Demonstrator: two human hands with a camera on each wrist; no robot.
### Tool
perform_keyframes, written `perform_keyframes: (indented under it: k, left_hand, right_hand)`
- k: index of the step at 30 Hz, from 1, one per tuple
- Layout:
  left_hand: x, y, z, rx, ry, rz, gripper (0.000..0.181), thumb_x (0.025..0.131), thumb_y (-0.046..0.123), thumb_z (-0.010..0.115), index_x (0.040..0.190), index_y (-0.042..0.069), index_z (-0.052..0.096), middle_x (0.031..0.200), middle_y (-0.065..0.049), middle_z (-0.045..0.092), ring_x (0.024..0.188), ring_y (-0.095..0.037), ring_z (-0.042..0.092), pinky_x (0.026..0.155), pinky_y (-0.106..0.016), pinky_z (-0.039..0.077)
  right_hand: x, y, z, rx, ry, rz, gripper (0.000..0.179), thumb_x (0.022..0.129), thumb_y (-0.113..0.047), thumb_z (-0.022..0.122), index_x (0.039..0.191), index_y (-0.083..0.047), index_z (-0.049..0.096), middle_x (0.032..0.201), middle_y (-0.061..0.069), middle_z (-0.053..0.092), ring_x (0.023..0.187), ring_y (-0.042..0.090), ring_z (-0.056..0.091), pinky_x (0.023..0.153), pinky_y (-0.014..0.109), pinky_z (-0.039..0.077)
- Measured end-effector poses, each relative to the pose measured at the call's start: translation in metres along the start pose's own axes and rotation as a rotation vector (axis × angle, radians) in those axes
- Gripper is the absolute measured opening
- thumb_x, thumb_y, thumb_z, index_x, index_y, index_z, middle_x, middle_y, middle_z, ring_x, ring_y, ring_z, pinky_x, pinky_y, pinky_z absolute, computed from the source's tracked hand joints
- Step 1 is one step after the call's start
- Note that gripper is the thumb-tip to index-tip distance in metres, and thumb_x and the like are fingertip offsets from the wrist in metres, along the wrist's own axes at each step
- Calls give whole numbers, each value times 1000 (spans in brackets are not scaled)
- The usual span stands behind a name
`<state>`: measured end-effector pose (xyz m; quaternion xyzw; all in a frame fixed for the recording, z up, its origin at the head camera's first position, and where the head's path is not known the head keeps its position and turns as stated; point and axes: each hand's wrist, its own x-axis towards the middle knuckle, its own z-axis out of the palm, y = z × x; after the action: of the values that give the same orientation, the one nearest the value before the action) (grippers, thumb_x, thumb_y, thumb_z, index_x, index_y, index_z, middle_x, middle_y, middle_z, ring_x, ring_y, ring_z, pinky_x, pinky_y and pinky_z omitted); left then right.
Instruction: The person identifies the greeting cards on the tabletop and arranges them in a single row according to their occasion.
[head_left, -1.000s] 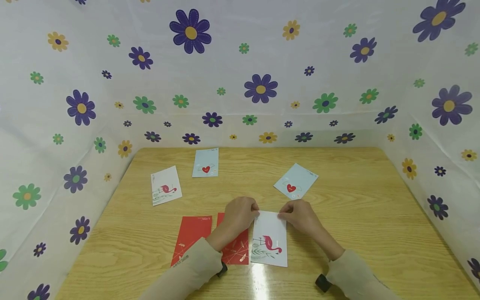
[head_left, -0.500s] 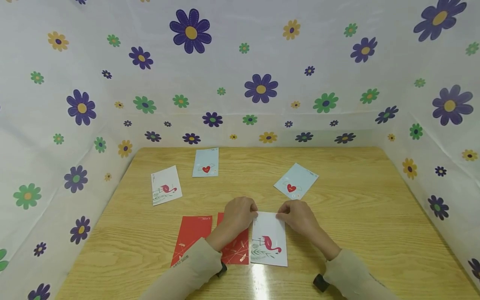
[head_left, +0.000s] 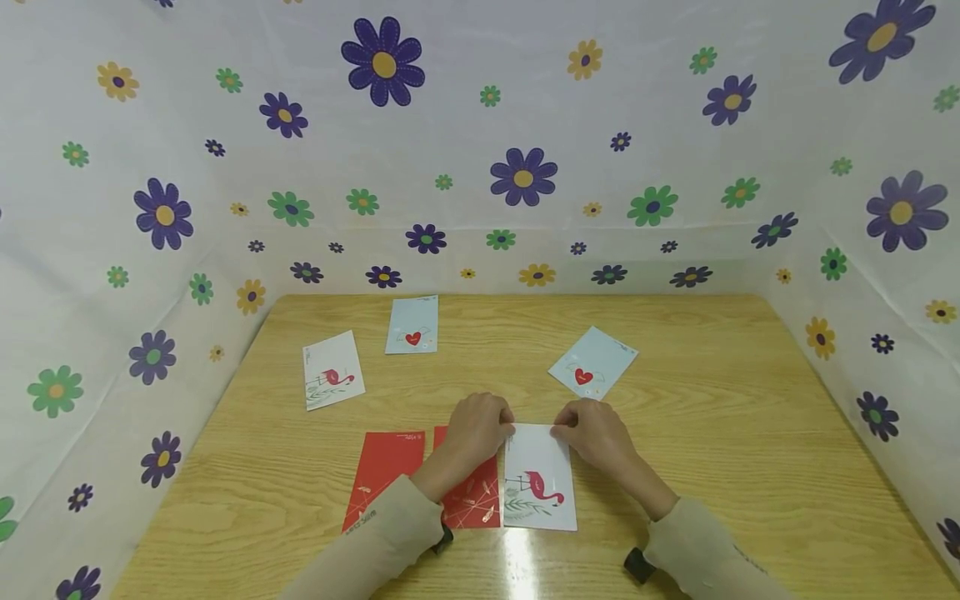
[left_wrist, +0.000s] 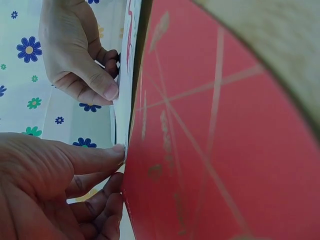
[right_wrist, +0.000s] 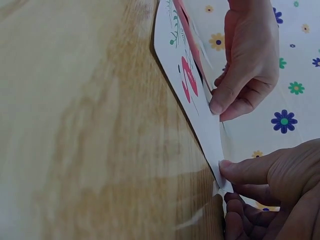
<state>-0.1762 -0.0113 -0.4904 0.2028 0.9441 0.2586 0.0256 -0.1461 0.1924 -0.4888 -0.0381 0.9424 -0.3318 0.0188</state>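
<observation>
Flamingo card (head_left: 542,458) on the near part of the wooden table (head_left: 720,383), slightly right of centre, its printed bird toward the near edge. Left hand (head_left: 476,425) pinches its far left corner, thumb on the face; right hand (head_left: 596,429) pinches the far right corner the same way. Remaining fingers of both hands curled (left wrist view shows this best; whether the left fingertips also touch the red neighbour, cannot tell).

Just left of the flamingo card, side by side: inner red card (head_left: 480,500), partly under the left forearm, then outer red card (head_left: 386,462), its near right part hidden by the sleeve (head_left: 397,529). Pale lines and small marks printed on both.

Farther off, second flamingo card (head_left: 332,367) at left, turned a little. Upright blue heart card (head_left: 412,321) near the table's far edge, left of centre. Tilted blue heart card (head_left: 596,358) beyond the right hand, set askew. Flowered white cloth (head_left: 450,125) behind the table and along both sides.
</observation>
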Motion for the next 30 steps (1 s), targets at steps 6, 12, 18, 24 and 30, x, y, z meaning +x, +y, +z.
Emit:
perform_keyframes:
  k: [6, 12, 18, 24, 30]
  left_hand:
    - [-1, 0, 0, -6, -14, -8, 8, 87, 15, 85, 88, 9, 79, 82, 0, 65, 79, -14, 55, 72, -28, 48]
    - [-1, -2, 0, -71, -51, -33, 7, 89, 13, 83, 89, 8, 78, 84, 0, 66, 78, -13, 56, 69, -27, 50]
    - [0, -3, 1, -113, -92, -63, 8, 89, 14, 83, 91, 9, 77, 85, 0, 65, 77, -13, 56, 68, -26, 52]
    - [0, -4, 2, -121, -100, -65, 8, 89, 15, 82, 91, 10, 77, 85, 1, 65, 76, -13, 56, 68, -27, 52]
    - [0, -3, 1, -126, -113, -79, 8, 90, 15, 82, 92, 10, 76, 84, 2, 64, 76, -14, 56, 69, -27, 52]
  right_hand:
    - [0, 1, 0, -4, 4, 1, 7, 85, -7, 83, 82, -7, 76, 76, -1, 69, 68, 13, 57, 65, 32, 50]
    - [-1, 2, 1, -10, 8, -3, 8, 85, -8, 83, 83, -7, 76, 77, -1, 69, 69, 13, 57, 65, 32, 50]
    - [-3, 2, 1, -14, 10, -1, 8, 85, -8, 83, 83, -8, 75, 78, -1, 69, 71, 13, 57, 66, 32, 50]
    - [-4, 2, 2, -6, 7, 3, 7, 85, -7, 83, 84, -7, 75, 78, 0, 69, 69, 14, 56, 65, 32, 50]
    - [-3, 3, 3, -6, 6, 4, 7, 85, -6, 83, 83, -6, 76, 77, 0, 68, 69, 14, 55, 64, 31, 49]
